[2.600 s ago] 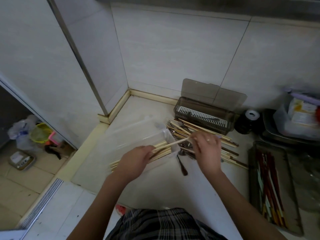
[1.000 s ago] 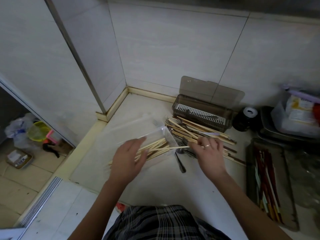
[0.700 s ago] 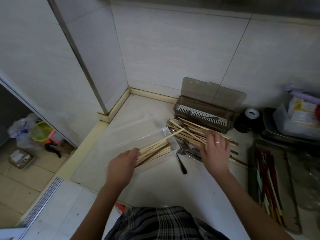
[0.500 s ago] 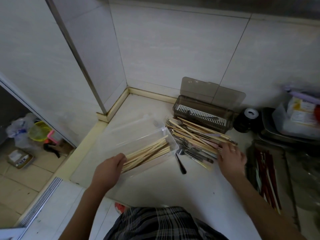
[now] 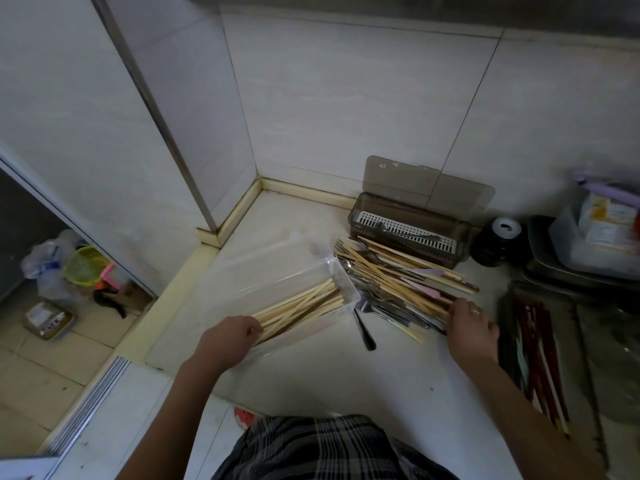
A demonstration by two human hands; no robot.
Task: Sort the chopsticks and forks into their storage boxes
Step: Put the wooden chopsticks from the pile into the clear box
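Observation:
A clear plastic box lies slantwise on the counter with a bundle of pale wooden chopsticks in it. My left hand is at its near end, fingers curled round that end against the chopstick tips. To the right lies a mixed pile: loose chopsticks over metal forks. My right hand sits at the pile's right end, fingers curled over the ends of the loose chopsticks. Behind the pile stands a brown box with a white slotted insert, a fork inside and its lid up.
A black-handled utensil lies in front of the pile. On the right, a dark tray holds red chopsticks. A black jar and a metal tray with a plastic container stand at the back right. The counter drops to the floor on the left.
My right hand let a chopstick into the clear box, then moved right to the far end of the pile. My left hand slid back from over the chopsticks to the box's near end.

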